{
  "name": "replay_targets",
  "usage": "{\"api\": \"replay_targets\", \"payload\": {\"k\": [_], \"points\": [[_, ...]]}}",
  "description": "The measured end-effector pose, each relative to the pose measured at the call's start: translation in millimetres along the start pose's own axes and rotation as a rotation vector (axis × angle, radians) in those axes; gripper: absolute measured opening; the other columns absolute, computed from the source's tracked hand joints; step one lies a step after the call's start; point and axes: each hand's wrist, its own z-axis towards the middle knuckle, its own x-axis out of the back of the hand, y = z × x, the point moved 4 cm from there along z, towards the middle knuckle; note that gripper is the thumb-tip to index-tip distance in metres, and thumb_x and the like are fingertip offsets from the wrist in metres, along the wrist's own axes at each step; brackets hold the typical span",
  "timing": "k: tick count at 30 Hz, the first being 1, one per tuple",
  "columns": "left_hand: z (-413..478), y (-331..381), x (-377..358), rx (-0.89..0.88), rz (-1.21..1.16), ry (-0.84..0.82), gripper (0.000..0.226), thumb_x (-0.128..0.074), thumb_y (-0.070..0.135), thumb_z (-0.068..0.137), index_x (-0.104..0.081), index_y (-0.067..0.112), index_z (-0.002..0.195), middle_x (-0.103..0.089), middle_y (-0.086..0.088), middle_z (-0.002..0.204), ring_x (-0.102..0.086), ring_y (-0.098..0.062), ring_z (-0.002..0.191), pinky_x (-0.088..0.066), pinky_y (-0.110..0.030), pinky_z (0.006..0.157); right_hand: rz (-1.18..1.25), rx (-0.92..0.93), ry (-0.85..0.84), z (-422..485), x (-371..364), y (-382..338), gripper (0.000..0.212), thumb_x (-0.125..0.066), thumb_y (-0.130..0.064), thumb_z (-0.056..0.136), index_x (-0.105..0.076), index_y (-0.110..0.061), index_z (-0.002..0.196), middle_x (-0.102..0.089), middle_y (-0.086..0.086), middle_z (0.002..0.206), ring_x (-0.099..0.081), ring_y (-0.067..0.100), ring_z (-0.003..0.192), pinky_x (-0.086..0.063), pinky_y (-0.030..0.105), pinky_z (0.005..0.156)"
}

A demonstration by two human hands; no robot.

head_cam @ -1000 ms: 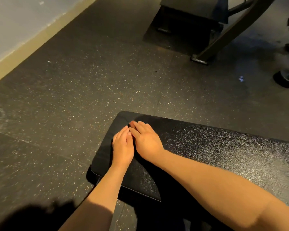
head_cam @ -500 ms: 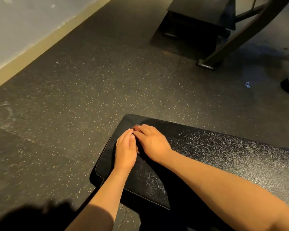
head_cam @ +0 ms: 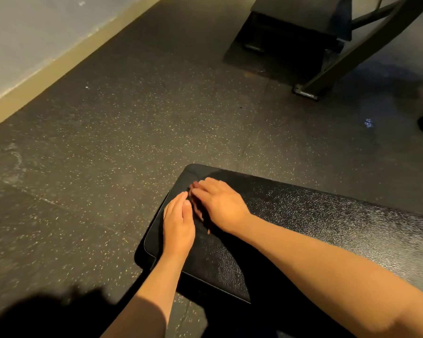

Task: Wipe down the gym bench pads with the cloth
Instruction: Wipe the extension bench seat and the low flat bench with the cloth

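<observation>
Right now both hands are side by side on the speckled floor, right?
Not quite. They are side by side, but the left hand and right hand lie on the black bench pad, near its end, not on the speckled floor. The head view shows it.

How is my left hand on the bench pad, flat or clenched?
Flat: the left hand lies palm down on the bench pad, fingers straight and together, holding nothing visible.
</observation>
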Motion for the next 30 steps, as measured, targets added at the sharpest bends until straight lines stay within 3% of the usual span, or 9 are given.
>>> {"api": "replay_targets", "payload": {"k": [4, 7, 12, 14, 16, 18, 20, 24, 30], "points": [[-3.8, 1.9, 0.8, -0.011, 0.015, -0.008, 0.042, -0.033, 0.029, 0.109, -0.052, 0.019, 0.144, -0.051, 0.009, 0.145, -0.036, -0.003, 0.136, -0.026, -0.026, 0.117, -0.049, -0.323, 0.089, 4.2, 14.8, 31.7, 0.034, -0.056, -0.023, 0.091, -0.061, -0.013, 0.123, -0.057, 0.004, 0.123, -0.052, 0.027, 0.114, -0.044, 0.037, 0.096], [-8.5, 1.8, 1.8, -0.051, 0.024, 0.041, 0.044, -0.032, 0.031, 0.108, -0.056, 0.015, 0.140, -0.056, 0.003, 0.143, -0.039, -0.009, 0.135, -0.029, -0.034, 0.118, -0.024, -0.175, 0.075, -5.9, 6.4, -3.5, 0.038, -0.053, -0.025, 0.091, -0.059, -0.010, 0.126, -0.053, 0.008, 0.136, -0.049, 0.030, 0.120, -0.041, 0.040, 0.102], [-12.9, -2.1, 2.2, -0.021, 0.185, 0.098, 0.053, -0.025, 0.041, 0.103, -0.058, 0.021, 0.139, -0.056, 0.007, 0.144, -0.040, -0.013, 0.138, -0.019, -0.033, 0.116, 0.041, 0.028, -0.004, -15.2, 3.9, -19.6, 0.037, -0.062, -0.023, 0.090, -0.062, -0.017, 0.126, -0.057, 0.002, 0.136, -0.050, 0.024, 0.122, -0.042, 0.037, 0.103], [-12.9, -3.5, 1.0, -0.015, 0.209, 0.056, 0.046, -0.028, 0.037, 0.106, -0.055, 0.024, 0.142, -0.052, 0.010, 0.148, -0.036, -0.011, 0.141, -0.015, -0.033, 0.118, -0.020, -0.022, 0.009, -9.0, 13.5, -2.2, 0.035, -0.060, -0.020, 0.089, -0.061, -0.018, 0.123, -0.059, 0.000, 0.125, -0.052, 0.025, 0.115, -0.045, 0.039, 0.097], [-15.1, -2.9, -0.7, -0.029, 0.239, 0.019, 0.044, -0.029, 0.036, 0.108, -0.053, 0.027, 0.144, -0.047, 0.012, 0.151, -0.032, -0.010, 0.143, -0.013, -0.035, 0.119, -0.063, -0.214, 0.064, -5.2, 25.4, 21.9, 0.031, -0.056, -0.015, 0.089, -0.061, -0.015, 0.120, -0.058, 0.001, 0.115, -0.053, 0.027, 0.109, -0.046, 0.040, 0.091], [-16.4, -0.7, -2.4, -0.034, 0.270, -0.016, 0.042, -0.031, 0.035, 0.109, -0.051, 0.031, 0.145, -0.042, 0.015, 0.155, -0.026, -0.008, 0.144, -0.011, -0.038, 0.121, -0.070, -0.350, 0.114, -8.3, 28.4, 29.9, 0.032, -0.053, -0.012, 0.090, -0.062, -0.012, 0.121, -0.060, 0.004, 0.121, -0.053, 0.028, 0.113, -0.046, 0.039, 0.093], [-14.9, 5.1, -5.3, -0.029, 0.275, -0.033, 0.041, -0.033, 0.034, 0.108, -0.049, 0.033, 0.145, -0.038, 0.017, 0.157, -0.023, -0.007, 0.144, -0.009, -0.041, 0.121, -0.049, -0.287, 0.131, -15.1, 21.2, 15.9, 0.034, -0.053, -0.011, 0.088, -0.066, -0.010, 0.120, -0.060, 0.006, 0.130, -0.054, 0.028, 0.119, -0.045, 0.039, 0.099], [-7.8, 17.5, -13.4, -0.025, 0.294, -0.021, 0.042, -0.033, 0.034, 0.108, -0.049, 0.033, 0.147, -0.033, 0.016, 0.160, -0.022, -0.010, 0.145, -0.009, -0.041, 0.119, -0.013, -0.098, 0.084, -21.7, 18.7, 0.1, 0.035, -0.054, -0.016, 0.090, -0.068, -0.013, 0.121, -0.063, 0.006, 0.129, -0.056, 0.027, 0.120, -0.047, 0.040, 0.100], [-0.7, 26.4, -27.5, -0.041, 0.395, -0.085, 0.044, -0.030, 0.040, 0.107, -0.044, 0.037, 0.149, -0.032, 0.016, 0.159, -0.019, -0.011, 0.144, -0.006, -0.044, 0.120, -0.157, -0.495, 0.152, -24.1, 38.0, 56.0, 0.037, -0.058, -0.010, 0.088, -0.063, -0.010, 0.125, -0.060, 0.007, 0.130, -0.054, 0.031, 0.114, -0.043, 0.040, 0.101]]}}
